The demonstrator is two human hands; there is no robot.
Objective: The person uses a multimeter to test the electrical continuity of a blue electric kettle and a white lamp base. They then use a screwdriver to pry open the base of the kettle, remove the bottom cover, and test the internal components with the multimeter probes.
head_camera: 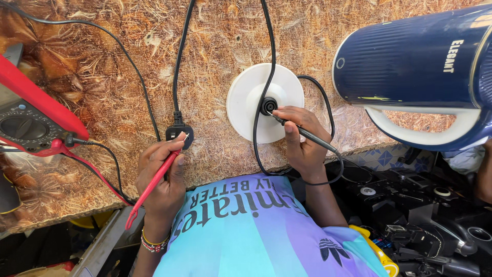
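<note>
My left hand (163, 169) grips a red test probe (154, 185) and holds its tip against a pin of the black mains plug (179, 132) lying on the worktop. My right hand (303, 139) grips a black test probe (307, 134), its tip touching the black connector (268, 105) at the centre of the round white kettle base (241, 105). The plug's black cord (177, 61) runs off the top edge. A red-cased multimeter (28, 120) sits at the left, its leads trailing to the probes.
A dark blue electric kettle (410, 61) with a white handle lies on its side at the right. The worktop (102, 77) has a brown patterned cover. Black appliance parts (425, 215) are piled below right, beyond the worktop's edge.
</note>
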